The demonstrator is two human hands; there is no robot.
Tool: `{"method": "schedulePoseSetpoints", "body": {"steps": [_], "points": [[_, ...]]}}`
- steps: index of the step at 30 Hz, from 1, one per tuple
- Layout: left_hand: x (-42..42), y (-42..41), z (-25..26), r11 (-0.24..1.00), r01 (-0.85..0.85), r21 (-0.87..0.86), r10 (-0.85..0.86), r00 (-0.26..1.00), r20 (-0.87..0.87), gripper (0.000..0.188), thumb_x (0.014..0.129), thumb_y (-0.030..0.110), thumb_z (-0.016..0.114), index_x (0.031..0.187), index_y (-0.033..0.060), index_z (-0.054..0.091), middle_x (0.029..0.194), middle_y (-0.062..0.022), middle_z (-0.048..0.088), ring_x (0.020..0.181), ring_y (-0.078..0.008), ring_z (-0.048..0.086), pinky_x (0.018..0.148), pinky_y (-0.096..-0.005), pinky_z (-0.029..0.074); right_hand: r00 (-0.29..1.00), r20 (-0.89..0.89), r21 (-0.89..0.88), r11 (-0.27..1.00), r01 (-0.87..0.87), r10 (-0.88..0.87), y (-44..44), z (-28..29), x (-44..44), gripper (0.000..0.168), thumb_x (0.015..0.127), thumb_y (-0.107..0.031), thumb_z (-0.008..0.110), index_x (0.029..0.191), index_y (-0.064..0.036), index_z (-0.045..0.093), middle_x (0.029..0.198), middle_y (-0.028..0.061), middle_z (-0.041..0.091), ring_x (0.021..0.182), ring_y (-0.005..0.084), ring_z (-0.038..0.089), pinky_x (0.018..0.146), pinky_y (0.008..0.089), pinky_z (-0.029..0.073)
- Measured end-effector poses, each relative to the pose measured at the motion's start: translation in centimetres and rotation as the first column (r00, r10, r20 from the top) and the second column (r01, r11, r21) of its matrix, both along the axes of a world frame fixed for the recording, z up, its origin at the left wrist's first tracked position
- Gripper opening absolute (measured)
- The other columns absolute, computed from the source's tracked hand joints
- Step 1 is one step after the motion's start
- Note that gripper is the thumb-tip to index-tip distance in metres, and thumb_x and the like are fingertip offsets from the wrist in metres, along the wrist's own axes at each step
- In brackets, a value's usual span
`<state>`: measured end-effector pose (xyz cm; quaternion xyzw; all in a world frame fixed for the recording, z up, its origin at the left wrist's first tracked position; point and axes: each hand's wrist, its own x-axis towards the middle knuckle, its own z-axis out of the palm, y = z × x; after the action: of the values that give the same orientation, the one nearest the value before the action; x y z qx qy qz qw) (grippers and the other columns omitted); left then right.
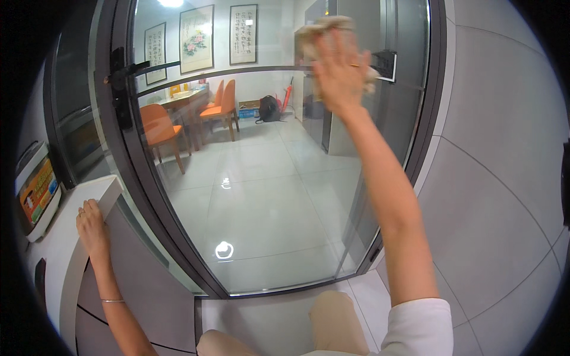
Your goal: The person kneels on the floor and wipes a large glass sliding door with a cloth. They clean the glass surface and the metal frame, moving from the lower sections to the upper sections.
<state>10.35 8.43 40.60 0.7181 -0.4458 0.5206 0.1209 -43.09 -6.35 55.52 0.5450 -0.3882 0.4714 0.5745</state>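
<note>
A framed glass door (267, 178) stands before me. High on its right side, my right hand (340, 73) presses a beige cloth (331, 26) flat against the pane, fingers spread over it and a ring on one finger. The hand and cloth are slightly blurred. My left hand (92, 218) rests on the edge of a white countertop (71, 204) at the left, its fingers bent over the top and holding no loose object. A dark door handle (129, 71) sits on the door's left frame, well above my left hand.
Through the glass show orange chairs (227, 102), a table, a black backpack (269, 109) and hung pictures. A rack with a colourful package (40, 191) stands on the counter. A tiled wall (494, 178) is at the right, grey cabinet fronts (138, 262) below the counter.
</note>
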Motion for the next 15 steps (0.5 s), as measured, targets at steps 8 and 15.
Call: {"method": "schedulePoseSetpoints", "body": {"steps": [8,15], "points": [[-0.2,-1.4,-0.4,1.0,0.019,-0.008,-0.02,0.997,-0.073,0.03,0.067,-0.01,0.062,0.09,0.003,0.049,0.107,-0.0172,0.061,0.1,-0.0291,0.061,0.089,-0.033,0.048,0.822,0.563,0.008,0.995,0.102,-0.088,-1.2,-13.0,-19.2,0.052,0.098,-0.036,0.026,0.145,-0.013,0.028,0.154,0.0079,0.015,0.141,0.0334,0.008,0.109,0.0535,0.008],[-0.4,-0.8,0.0,0.998,-0.067,0.011,0.068,0.998,-0.01,0.028,0.069,-0.007,0.064,0.09,0.0051,0.05,0.102,-0.0129,0.062,0.099,-0.025,0.062,0.086,-0.0298,0.048,0.581,0.814,-0.036,0.999,0.032,0.011,-1.0,-22.6,-16.5,0.05,0.098,-0.033,0.028,0.137,-0.004,0.037,0.149,0.0143,0.025,0.14,0.0386,0.011,0.109,0.0494,0.012]]}}
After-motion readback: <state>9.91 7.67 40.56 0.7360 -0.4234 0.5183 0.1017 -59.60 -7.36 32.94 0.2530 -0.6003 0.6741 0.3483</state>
